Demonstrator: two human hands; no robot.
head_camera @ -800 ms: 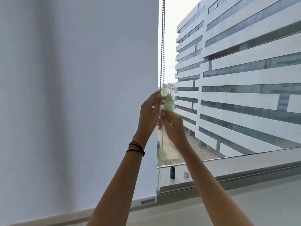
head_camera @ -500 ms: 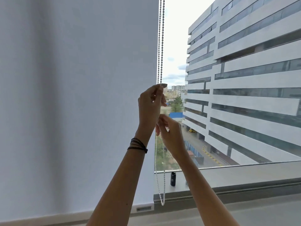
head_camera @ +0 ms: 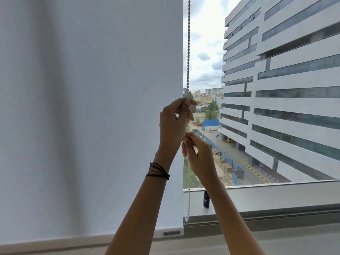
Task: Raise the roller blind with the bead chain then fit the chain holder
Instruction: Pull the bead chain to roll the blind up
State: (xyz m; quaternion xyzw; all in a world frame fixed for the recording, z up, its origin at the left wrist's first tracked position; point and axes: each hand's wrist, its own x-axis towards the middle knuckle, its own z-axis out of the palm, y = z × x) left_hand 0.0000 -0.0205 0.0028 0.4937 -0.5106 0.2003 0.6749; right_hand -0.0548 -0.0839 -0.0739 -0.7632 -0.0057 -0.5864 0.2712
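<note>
A white roller blind (head_camera: 92, 107) covers the left part of the window, and its bottom bar (head_camera: 171, 232) hangs just above the sill. The bead chain (head_camera: 188, 43) runs down along the blind's right edge and ends in a loop (head_camera: 187, 217) near the sill. My left hand (head_camera: 174, 124), with dark bands on its wrist, pinches the chain high up between thumb and fingers. Just below it, my right hand (head_camera: 198, 155) pinches the chain too. A small black cylinder (head_camera: 206, 199) stands on the sill; whether it is the chain holder I cannot tell.
The grey window sill (head_camera: 276, 196) runs to the right below the glass, with the frame (head_camera: 276, 216) under it. A large white building (head_camera: 294, 89) and a street show outside. The wall below the window lies along the bottom edge.
The view has shifted, with more sky showing. Both hands stay on the chain at about the same height, and the chain's bottom loop now hangs in view near the sill.
</note>
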